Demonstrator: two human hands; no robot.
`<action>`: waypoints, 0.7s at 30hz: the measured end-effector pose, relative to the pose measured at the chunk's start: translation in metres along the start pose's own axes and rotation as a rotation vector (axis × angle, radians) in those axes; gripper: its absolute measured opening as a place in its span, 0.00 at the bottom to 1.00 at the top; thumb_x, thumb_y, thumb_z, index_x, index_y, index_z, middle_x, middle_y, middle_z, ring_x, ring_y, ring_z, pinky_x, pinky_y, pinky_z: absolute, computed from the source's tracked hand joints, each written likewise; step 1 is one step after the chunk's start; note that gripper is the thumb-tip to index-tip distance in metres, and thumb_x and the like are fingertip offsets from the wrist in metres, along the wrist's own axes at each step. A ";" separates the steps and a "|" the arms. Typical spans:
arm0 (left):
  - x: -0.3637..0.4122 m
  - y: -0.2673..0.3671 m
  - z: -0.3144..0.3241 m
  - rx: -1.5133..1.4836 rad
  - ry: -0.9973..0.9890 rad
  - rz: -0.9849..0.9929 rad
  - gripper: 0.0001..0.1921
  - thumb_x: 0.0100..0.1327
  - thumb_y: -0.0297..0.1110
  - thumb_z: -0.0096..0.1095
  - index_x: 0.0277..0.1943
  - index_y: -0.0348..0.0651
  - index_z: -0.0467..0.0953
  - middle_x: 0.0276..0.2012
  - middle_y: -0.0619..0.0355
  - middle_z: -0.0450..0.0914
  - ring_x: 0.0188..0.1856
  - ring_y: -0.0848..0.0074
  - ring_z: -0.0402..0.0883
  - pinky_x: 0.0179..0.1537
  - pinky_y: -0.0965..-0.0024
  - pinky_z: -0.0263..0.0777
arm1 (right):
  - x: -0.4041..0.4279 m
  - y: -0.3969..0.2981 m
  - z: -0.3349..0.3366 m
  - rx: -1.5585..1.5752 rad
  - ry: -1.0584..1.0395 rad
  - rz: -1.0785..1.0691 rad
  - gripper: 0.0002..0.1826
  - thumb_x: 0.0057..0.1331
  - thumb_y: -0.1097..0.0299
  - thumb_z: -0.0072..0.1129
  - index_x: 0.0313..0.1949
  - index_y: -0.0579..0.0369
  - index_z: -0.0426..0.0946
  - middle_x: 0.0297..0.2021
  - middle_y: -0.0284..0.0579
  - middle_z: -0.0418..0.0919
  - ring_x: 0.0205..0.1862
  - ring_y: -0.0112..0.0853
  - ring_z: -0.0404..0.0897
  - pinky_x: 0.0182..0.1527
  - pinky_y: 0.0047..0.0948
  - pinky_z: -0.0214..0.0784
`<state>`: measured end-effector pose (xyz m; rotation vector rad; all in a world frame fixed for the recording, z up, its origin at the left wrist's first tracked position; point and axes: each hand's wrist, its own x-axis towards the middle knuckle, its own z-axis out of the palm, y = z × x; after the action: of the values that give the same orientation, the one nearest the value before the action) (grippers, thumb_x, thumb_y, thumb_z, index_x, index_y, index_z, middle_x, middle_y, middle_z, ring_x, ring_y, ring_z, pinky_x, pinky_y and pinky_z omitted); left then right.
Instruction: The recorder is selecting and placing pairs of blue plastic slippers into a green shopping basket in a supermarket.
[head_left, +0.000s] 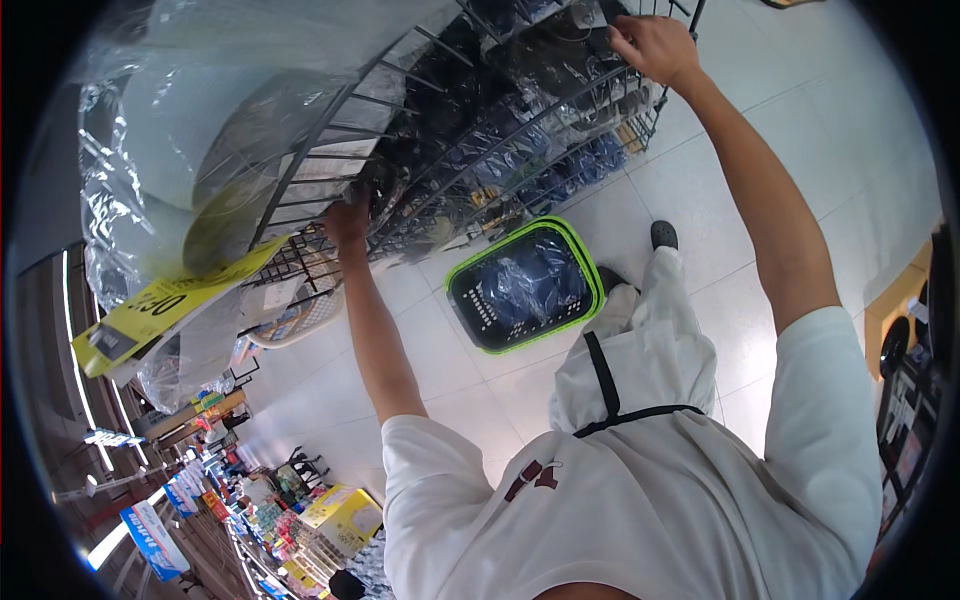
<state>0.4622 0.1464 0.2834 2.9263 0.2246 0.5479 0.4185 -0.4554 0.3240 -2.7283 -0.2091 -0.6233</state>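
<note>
My left hand (349, 219) reaches into a dark wire rack (322, 124) at its near left end, beside dark goods in clear plastic. Shadow and wires hide its fingers. At the rack's far right end, my right hand (657, 46) has its fingers curled in beside a dark plastic-wrapped package (544, 56) with a white tag. Whether they grip the package or the wire is not clear. Lower tiers hold blue plastic-wrapped packages (592, 161). On the floor below stands a black shopping basket with a lime-green rim (525, 225), holding dark blue goods in clear plastic (532, 277).
Large pale items in clear plastic (172, 127) fill the upper left, with a yellow price sign (180, 304) hanging below. My feet in dark clogs (664, 235) stand by the basket on pale floor tiles (457, 405). Another shelf (904, 420) is at the right; store displays (341, 521) lie lower left.
</note>
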 end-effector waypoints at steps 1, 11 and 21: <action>0.000 0.011 -0.016 0.089 -0.220 0.092 0.43 0.52 0.61 0.67 0.62 0.36 0.69 0.59 0.41 0.75 0.61 0.46 0.72 0.61 0.50 0.66 | 0.005 -0.007 -0.003 0.021 -0.002 0.001 0.21 0.68 0.49 0.44 0.31 0.51 0.79 0.24 0.45 0.81 0.28 0.47 0.80 0.32 0.46 0.71; 0.019 -0.025 -0.011 0.501 -0.580 0.236 0.38 0.59 0.54 0.61 0.67 0.44 0.59 0.46 0.38 0.81 0.50 0.46 0.81 0.51 0.48 0.75 | 0.007 -0.008 -0.007 0.082 0.043 0.040 0.24 0.62 0.47 0.50 0.21 0.53 0.78 0.18 0.53 0.77 0.21 0.51 0.77 0.24 0.46 0.68; 0.043 -0.044 -0.024 0.472 -0.612 0.330 0.40 0.51 0.46 0.73 0.64 0.38 0.64 0.50 0.39 0.80 0.53 0.50 0.80 0.52 0.50 0.74 | 0.008 -0.007 0.006 0.030 0.068 0.019 0.23 0.67 0.48 0.44 0.23 0.51 0.77 0.20 0.47 0.78 0.26 0.48 0.79 0.30 0.47 0.71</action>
<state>0.4874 0.1995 0.3125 3.4245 -0.2437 -0.4482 0.4262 -0.4458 0.3240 -2.6722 -0.1738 -0.7006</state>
